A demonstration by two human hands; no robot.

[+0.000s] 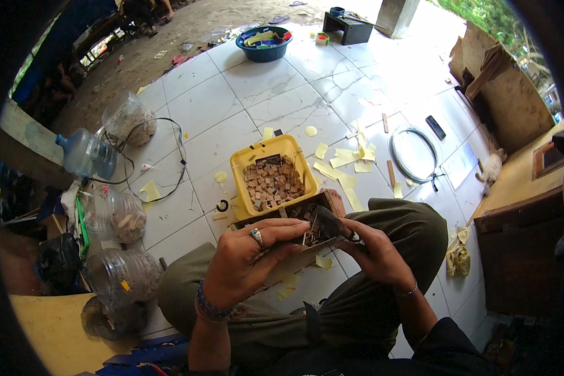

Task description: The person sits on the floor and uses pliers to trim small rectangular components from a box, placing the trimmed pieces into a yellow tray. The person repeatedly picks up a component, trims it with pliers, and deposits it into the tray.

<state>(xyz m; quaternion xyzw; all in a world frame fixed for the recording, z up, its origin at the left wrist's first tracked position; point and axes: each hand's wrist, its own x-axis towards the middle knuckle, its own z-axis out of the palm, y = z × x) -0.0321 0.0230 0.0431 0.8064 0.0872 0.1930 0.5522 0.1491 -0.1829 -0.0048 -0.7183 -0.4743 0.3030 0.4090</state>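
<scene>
My left hand (247, 257), with a ring on a finger, is closed over the near side of a wooden box (238, 224). Its thumb and fingertips pinch a thin, pale sliver (304, 238), too small to name surely. My right hand (379, 254) grips a tool with a broad dark blade (328, 222); its exact kind is partly hidden by my fingers. The blade tilts over the box, close to my left fingertips. Small dark strips (308, 214) lie inside the box. Just beyond stands a yellow tray (237, 166) holding many small brown square pieces (272, 182).
Yellow paper scraps (344, 156) litter the white tiles. A wire coil (395, 153) and a black phone-like object (435, 127) lie at right. Clear plastic jugs (122, 276) line the left, near a black cable (183, 141). A blue basin (263, 53) stands far off.
</scene>
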